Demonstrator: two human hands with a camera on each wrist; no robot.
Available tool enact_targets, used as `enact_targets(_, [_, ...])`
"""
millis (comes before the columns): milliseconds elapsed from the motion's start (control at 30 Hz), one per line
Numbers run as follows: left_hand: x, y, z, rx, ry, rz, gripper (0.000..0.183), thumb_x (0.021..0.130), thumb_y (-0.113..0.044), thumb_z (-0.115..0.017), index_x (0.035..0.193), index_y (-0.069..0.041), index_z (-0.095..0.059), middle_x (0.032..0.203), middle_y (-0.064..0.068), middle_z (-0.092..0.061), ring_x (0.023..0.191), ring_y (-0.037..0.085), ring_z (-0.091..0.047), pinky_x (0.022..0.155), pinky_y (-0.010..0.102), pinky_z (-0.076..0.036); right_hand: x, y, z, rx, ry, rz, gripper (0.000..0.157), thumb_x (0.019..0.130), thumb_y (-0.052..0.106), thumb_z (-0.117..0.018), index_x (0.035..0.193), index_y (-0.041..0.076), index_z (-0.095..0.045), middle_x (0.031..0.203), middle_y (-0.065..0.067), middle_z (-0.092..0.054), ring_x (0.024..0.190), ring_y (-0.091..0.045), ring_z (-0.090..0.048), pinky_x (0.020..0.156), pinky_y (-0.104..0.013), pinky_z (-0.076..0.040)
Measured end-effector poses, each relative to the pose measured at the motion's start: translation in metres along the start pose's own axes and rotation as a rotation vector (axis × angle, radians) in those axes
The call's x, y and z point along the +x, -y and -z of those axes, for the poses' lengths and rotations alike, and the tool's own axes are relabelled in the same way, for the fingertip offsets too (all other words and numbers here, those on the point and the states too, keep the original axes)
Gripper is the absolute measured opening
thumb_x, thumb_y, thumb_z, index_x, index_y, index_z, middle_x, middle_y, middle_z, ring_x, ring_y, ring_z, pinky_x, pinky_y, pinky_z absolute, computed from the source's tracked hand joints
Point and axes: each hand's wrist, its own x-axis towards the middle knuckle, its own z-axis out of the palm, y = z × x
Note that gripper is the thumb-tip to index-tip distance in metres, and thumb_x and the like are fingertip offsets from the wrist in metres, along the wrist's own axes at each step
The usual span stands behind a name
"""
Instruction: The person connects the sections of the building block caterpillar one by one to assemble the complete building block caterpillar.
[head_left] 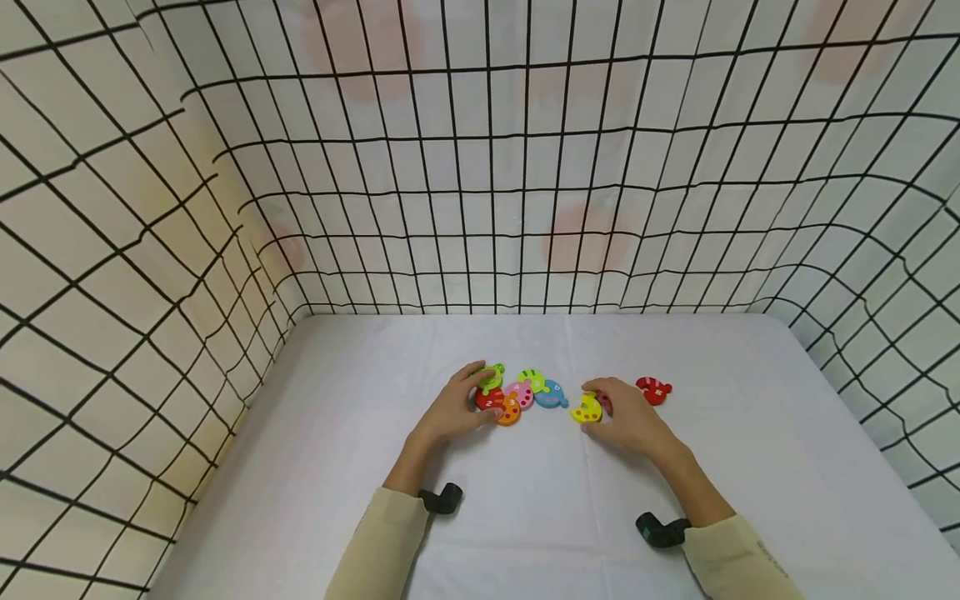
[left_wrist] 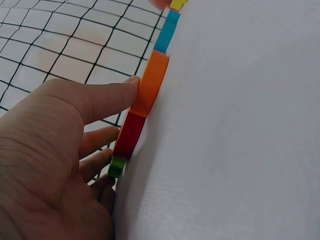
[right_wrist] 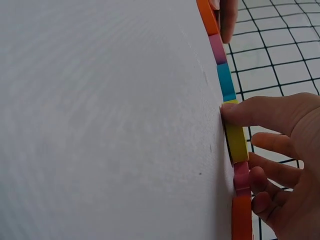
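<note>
My left hand (head_left: 453,408) spans a cluster of flat numbered puzzle pieces, its thumb against the orange piece (head_left: 508,410) and its fingers around the green piece (head_left: 492,380). A red piece (head_left: 487,398) lies between these two. Joined on to the right are a pink piece (head_left: 520,394), a striped lime piece (head_left: 533,380) and a blue piece (head_left: 551,393). My right hand (head_left: 628,417) pinches a yellow spotted piece (head_left: 587,409) between thumb and fingers, just right of the blue one. A dark pink piece (right_wrist: 242,178) is partly hidden under the right fingers.
A red striped piece (head_left: 654,391) lies on the white tabletop (head_left: 525,508) to the right of my right hand. Black wire grid (head_left: 480,167) stands along the back and both sides of the table. Each wrist carries a small black camera (head_left: 663,530).
</note>
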Motion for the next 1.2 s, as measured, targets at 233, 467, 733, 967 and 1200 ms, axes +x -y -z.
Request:
enact_targets(233, [0.002,-0.002,-0.001,-0.001,-0.027,0.019,0.069,0.091,-0.035,-0.075,0.153,-0.016,-0.051,0.167,0.007,-0.036,0.155,0.032,-0.032,0.123,0.057,-0.032,-0.002,0.002,0.002,0.025,-0.032,0.0,0.063,0.079,0.024,-0.088,0.136,0.011,-0.063,0.138,-0.015,-0.063,0.122,-0.034,-0.057,0.103,-0.056,-0.054])
enact_targets(467, [0.001,-0.004,-0.001,-0.002,-0.033,0.02,0.069,0.091,-0.034,-0.075,0.152,-0.015,-0.051,0.166,0.007,-0.036,0.155,0.033,-0.031,0.124,0.056,-0.031,-0.001,0.004,0.0,0.056,-0.085,0.04,0.054,0.079,0.024,-0.089,0.127,0.01,-0.068,0.114,-0.009,-0.067,0.101,-0.025,-0.056,0.086,-0.041,-0.056])
enact_targets(733, [0.001,-0.003,0.002,-0.011,-0.005,-0.006,0.068,0.091,-0.031,-0.077,0.151,-0.014,-0.052,0.167,0.008,-0.035,0.155,0.033,-0.031,0.124,0.056,-0.031,0.003,0.011,-0.003,0.064,-0.085,0.046,0.053,0.078,0.025,-0.09,0.125,0.01,-0.07,0.107,-0.005,-0.065,0.09,-0.02,-0.054,0.071,-0.026,-0.051])
enact_targets(967, [0.001,-0.001,0.001,-0.003,0.008,-0.011,0.068,0.09,-0.03,-0.077,0.152,-0.015,-0.051,0.167,0.006,-0.034,0.156,0.032,-0.03,0.124,0.057,-0.029,0.01,0.017,-0.01,0.058,-0.063,0.053,0.052,0.081,0.024,-0.087,0.127,0.008,-0.069,0.122,-0.011,-0.066,0.091,-0.021,-0.056,0.074,-0.028,-0.052])
enact_targets(1200, [0.0,-0.001,0.001,-0.02,0.003,-0.006,0.069,0.09,-0.032,-0.076,0.152,-0.015,-0.051,0.167,0.006,-0.034,0.156,0.032,-0.03,0.123,0.059,-0.03,0.014,0.023,-0.013,0.058,-0.046,0.044,0.051,0.081,0.022,-0.086,0.126,0.006,-0.069,0.127,-0.013,-0.065,0.092,-0.021,-0.055,0.076,-0.029,-0.051])
